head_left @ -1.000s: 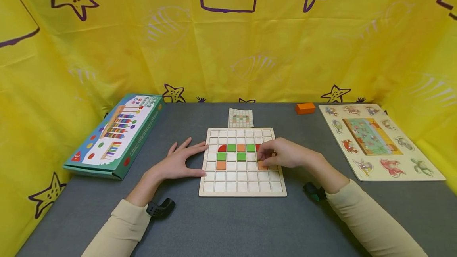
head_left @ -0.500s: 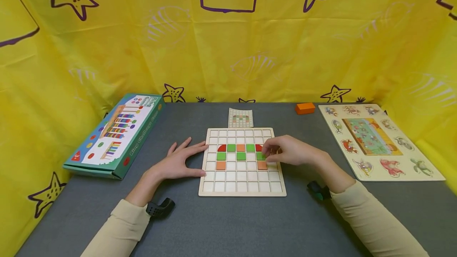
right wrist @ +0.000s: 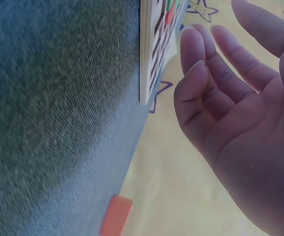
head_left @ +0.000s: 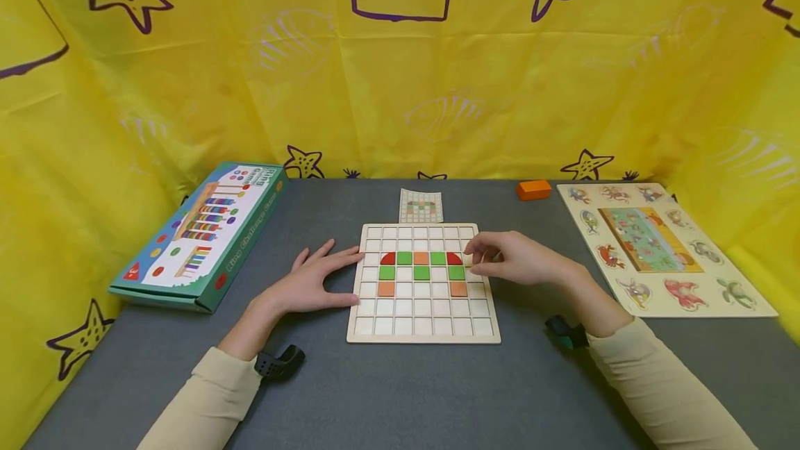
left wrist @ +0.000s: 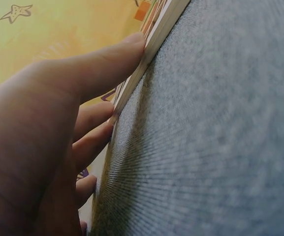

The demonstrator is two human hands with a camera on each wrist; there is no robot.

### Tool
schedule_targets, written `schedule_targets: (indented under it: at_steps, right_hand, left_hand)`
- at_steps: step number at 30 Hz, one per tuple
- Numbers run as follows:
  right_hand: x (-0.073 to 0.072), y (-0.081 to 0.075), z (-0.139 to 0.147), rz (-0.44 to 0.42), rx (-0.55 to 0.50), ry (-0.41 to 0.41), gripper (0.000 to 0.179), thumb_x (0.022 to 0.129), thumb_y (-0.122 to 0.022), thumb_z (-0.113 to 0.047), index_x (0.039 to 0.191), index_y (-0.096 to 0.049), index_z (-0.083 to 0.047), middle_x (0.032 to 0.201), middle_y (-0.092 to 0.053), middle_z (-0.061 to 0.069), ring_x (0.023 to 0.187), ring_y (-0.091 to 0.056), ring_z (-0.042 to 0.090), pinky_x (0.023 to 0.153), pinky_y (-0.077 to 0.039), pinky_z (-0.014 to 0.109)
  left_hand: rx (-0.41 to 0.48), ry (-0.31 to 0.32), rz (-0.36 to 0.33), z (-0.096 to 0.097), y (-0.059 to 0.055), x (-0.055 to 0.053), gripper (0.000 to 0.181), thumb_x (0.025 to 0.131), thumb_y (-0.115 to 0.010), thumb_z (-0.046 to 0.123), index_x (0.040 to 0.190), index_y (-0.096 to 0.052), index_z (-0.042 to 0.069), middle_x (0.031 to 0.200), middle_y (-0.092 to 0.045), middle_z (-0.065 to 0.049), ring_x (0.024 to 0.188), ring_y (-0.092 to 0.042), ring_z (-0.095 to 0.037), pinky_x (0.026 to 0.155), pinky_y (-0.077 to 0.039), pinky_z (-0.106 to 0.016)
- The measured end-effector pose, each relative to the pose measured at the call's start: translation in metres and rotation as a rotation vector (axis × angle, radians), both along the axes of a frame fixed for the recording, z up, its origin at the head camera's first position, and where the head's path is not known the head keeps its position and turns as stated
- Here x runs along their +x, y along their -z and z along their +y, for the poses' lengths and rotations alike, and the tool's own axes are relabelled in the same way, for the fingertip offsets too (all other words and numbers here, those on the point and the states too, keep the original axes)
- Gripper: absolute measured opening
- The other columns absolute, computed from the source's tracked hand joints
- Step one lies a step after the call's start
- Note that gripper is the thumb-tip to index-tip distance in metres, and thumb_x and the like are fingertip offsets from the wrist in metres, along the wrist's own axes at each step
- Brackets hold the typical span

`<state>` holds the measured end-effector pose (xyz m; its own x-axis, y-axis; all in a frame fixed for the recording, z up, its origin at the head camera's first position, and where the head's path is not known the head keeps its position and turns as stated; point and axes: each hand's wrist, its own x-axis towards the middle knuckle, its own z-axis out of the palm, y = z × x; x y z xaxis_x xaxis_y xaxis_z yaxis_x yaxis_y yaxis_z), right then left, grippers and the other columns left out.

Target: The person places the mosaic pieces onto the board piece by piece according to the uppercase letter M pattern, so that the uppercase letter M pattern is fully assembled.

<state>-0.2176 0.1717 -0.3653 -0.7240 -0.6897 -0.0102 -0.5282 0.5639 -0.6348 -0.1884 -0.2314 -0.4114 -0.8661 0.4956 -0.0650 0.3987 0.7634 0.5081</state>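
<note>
A wooden grid board (head_left: pixel 423 326) lies flat in the middle of the table. Set in its cells are red rounded tiles (head_left: pixel 388 258), green tiles (head_left: pixel 421 273) and orange tiles (head_left: pixel 458 289), forming an arch-like pattern. My left hand (head_left: pixel 304 288) touches the board's left edge with thumb and fingertips, the fingers spread. In the left wrist view the thumb (left wrist: pixel 117 61) lies against the wooden rim. Over the board's right edge my right hand (head_left: pixel 519 259) hovers with loosely bent fingers; the right wrist view shows nothing in it, the thumb apart from the fingers.
Behind the board lies a small pattern card (head_left: pixel 421 206). A green and blue game box (head_left: pixel 200 238) is at the left. An orange block (head_left: pixel 534 190) sits at the back right, near a sea-animal puzzle board (head_left: pixel 662 290). Yellow cloth (head_left: pixel 400 110) surrounds the table.
My right hand has drawn back rightward off the tiles, uncovering the red, green and orange ones at the right of the pattern. My left hand stays at the board's edge.
</note>
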Motion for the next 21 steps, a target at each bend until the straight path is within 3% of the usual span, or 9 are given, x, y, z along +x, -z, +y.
schedule_targets:
  at_steps: [6,14,18,21]
  right_hand:
    - [0.001,-0.004,0.007,0.061,-0.021,0.057,0.029,0.095,-0.074,-0.017,0.119,-0.067,-0.001,0.097,-0.067,-0.002,0.087,-0.062,0.016,0.076,-0.054,0.035]
    - [0.005,-0.003,0.017,0.149,-0.050,0.146,0.035,0.098,-0.071,-0.019,0.126,-0.064,0.002,0.118,-0.065,0.014,0.096,-0.063,0.023,0.079,-0.053,0.041]
    - [0.008,0.000,0.025,0.208,-0.025,0.195,0.037,0.100,-0.068,-0.021,0.129,-0.064,0.002,0.124,-0.061,0.018,0.101,-0.065,0.029,0.083,-0.053,0.047]
    - [0.011,0.000,0.031,0.264,0.039,0.232,0.042,0.101,-0.065,-0.027,0.133,-0.062,0.001,0.131,-0.057,0.020,0.112,-0.061,0.035,0.094,-0.049,0.053]
  left_hand:
    - [0.036,-0.035,0.075,0.000,-0.002,0.001,0.076,0.089,-0.073,0.053,0.153,-0.049,0.019,0.161,-0.035,-0.007,0.149,-0.014,-0.046,0.110,-0.005,-0.072]
    - [0.055,-0.093,0.234,-0.010,-0.004,0.004,0.069,0.090,-0.073,0.047,0.149,-0.054,0.016,0.157,-0.041,-0.010,0.147,-0.020,-0.045,0.110,-0.010,-0.070]
    - [0.025,-0.116,0.271,-0.015,-0.005,0.008,0.073,0.089,-0.073,0.050,0.150,-0.052,0.017,0.158,-0.038,-0.010,0.146,-0.020,-0.045,0.110,-0.010,-0.070]
    - [-0.024,-0.134,0.295,-0.020,-0.006,0.011,0.079,0.089,-0.071,0.057,0.154,-0.046,0.020,0.161,-0.033,-0.009,0.146,-0.019,-0.045,0.108,-0.011,-0.072]
